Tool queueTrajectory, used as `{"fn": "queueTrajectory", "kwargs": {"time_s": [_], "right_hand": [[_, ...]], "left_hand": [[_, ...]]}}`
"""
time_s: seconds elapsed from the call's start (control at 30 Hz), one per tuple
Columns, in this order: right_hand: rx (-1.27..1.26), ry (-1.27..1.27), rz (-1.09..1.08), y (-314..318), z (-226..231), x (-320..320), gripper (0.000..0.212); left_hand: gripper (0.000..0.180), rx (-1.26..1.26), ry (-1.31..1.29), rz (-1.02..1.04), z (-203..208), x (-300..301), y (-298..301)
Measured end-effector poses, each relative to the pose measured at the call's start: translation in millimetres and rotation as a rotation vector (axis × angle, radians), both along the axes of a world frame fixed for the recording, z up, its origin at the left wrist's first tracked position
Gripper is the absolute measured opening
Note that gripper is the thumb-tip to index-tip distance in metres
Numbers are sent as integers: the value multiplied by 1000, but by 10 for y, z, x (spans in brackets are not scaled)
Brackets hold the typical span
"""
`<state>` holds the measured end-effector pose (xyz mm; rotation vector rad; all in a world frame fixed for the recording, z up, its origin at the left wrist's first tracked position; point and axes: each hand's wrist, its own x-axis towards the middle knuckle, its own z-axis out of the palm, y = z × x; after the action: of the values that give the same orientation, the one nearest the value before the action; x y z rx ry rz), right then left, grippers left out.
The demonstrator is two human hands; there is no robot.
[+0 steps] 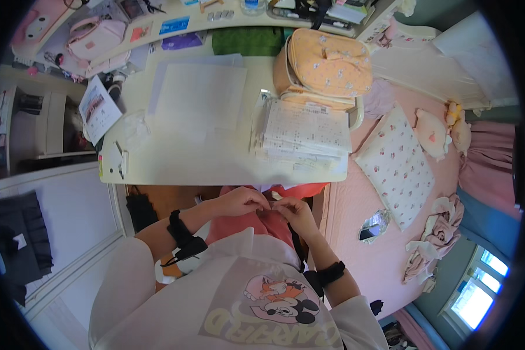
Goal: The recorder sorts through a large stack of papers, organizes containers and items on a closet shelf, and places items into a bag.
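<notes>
Here, 2 hands (242,202) (297,216) close together

Lettering is showing on clothing and paper.
Large pale letters (248,333) are running across the front of the white shirt (151,303), beside its cartoon print (286,300). Small dark print is covering the stacked sheets (306,128) on the desk (186,163); a pictured white sheet (101,111) and a blue packet (174,25) are bearing marks too small to read.
</notes>
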<state>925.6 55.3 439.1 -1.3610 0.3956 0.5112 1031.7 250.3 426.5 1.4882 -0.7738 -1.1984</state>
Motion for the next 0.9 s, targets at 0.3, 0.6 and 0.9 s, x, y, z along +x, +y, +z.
{"fn": "queueTrajectory", "kwargs": {"time_s": [0.3,0.6,0.9], "right_hand": [[-425,100,-128,-368,-395,-444,14],[-764,-521,231,-353,-586,-266,24],[-912,-511,748,253,-1680,-43,44]], "left_hand": [[54,588,-604,1,-1482,-517,201],[36,762,-721,-162,-1748,-713,267],[25,643,-877,-35,-1555,-1001,333]]}}
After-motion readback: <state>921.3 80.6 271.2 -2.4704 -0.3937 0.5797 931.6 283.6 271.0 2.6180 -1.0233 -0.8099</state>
